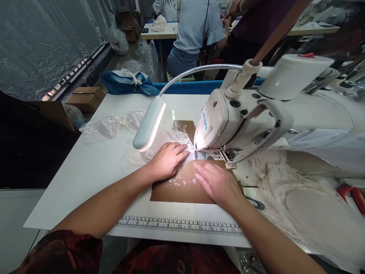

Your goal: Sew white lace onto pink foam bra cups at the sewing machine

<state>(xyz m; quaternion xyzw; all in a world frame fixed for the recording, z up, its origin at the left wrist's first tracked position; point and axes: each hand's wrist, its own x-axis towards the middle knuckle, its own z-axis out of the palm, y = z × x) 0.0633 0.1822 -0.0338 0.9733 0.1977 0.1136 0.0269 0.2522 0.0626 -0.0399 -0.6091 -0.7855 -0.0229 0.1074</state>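
A white lace bra piece (155, 146) lies on the sewing machine's bed, its right end at the presser foot and needle area. My left hand (168, 160) grips the fabric just left of the needle, thumb and fingers close together on it. My right hand (218, 182) lies with fingers stretched out over a brown taped sheet (182, 190), fingertips just in front of the needle area. The white sewing machine head (213, 121) stands over the work. The needle itself is too small to make out.
A lamp (149, 123) on a bendable metal neck hangs over the fabric. More white lace (105, 127) lies at the left. At the right are lace cup pieces (310, 205) and red-handled scissors (352, 196). A ruler strip (182, 225) runs along the front edge. Co-workers (191, 30) are beyond.
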